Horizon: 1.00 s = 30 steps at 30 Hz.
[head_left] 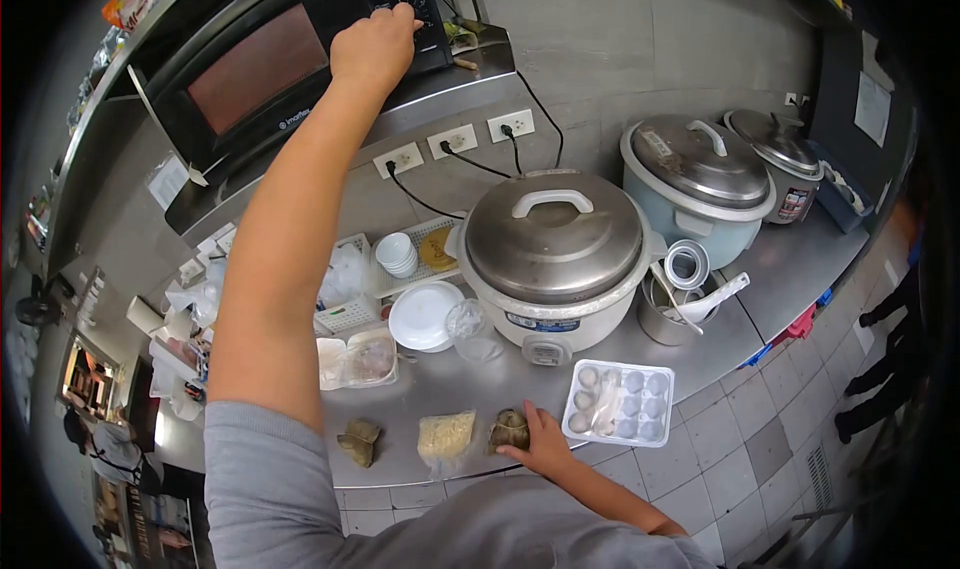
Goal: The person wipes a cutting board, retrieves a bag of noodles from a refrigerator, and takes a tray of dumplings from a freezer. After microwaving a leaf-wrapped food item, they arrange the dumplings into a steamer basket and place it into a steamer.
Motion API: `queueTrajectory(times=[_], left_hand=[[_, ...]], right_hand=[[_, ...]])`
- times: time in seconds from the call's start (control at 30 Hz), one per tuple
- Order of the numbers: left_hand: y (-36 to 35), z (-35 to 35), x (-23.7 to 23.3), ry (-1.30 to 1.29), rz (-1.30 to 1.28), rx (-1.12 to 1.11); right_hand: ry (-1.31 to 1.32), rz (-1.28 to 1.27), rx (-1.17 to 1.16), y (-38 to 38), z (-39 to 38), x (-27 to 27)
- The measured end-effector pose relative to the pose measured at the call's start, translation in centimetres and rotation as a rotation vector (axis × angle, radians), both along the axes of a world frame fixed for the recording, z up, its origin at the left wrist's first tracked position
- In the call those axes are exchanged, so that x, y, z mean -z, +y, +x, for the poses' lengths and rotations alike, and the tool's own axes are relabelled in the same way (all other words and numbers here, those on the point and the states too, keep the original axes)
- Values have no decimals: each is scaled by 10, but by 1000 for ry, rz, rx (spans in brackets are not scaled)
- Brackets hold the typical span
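My left hand [378, 44] is raised to the control panel of the black microwave [258, 69], its fingers drawn together; whatever they may hold is hidden. On the steel counter's front edge, my right hand [543, 443] has its thumb and fingers around a dark leaf-wrapped bundle [508, 432]. To the left of that bundle lies a clear bag of pale yellow food [446, 437], and farther left a second wrapped bundle [359, 442]. Right of my right hand is a white tray [618, 441] with several round pieces in its cups.
A large rice cooker [552, 259] stands behind the bundles, with two more cookers [697, 184] at the right. White plates [424, 316], a steel pot of utensils [673, 321] and power cords are nearby. People [105, 449] stand at the far left and right.
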<state>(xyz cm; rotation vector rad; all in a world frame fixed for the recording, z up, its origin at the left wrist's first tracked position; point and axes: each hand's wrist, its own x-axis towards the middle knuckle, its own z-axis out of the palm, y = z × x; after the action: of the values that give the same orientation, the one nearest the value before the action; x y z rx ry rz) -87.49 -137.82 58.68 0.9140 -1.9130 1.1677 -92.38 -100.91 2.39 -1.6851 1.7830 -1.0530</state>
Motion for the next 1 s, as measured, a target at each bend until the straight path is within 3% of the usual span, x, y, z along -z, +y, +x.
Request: queueTrajectory(times=[0.17, 0.23, 0.43, 0.6, 0.67, 0.77, 0.83, 0.9, 0.97, 1.0], left_hand=[[4, 0, -5, -55, 8, -10], [11, -1, -7, -70, 67, -64], [25, 3, -9, -19, 171, -20], [67, 31, 4, 192, 268, 171], [96, 63, 33, 200, 274, 447], [144, 130, 96, 128, 812, 599], [167, 193, 160, -177, 959, 660], [186, 259, 221, -2, 1386, 533], [180, 325, 304, 374, 1617, 318], [184, 361, 372, 427, 1440, 20]], right_hand=[[165, -68, -27, 6, 4, -11], [347, -122, -57, 6, 4, -17], [331, -76, -52, 11, 9, -23], [317, -113, -112, 12, 4, -30], [288, -112, -176, 13, 6, -31], [236, -266, -62, 19, -2, -33], [220, -294, -20, 23, -9, -37], [189, -267, -10, 29, -13, -45], [163, -247, 10, 31, -19, -44], [182, -209, -14, 30, -23, -39]])
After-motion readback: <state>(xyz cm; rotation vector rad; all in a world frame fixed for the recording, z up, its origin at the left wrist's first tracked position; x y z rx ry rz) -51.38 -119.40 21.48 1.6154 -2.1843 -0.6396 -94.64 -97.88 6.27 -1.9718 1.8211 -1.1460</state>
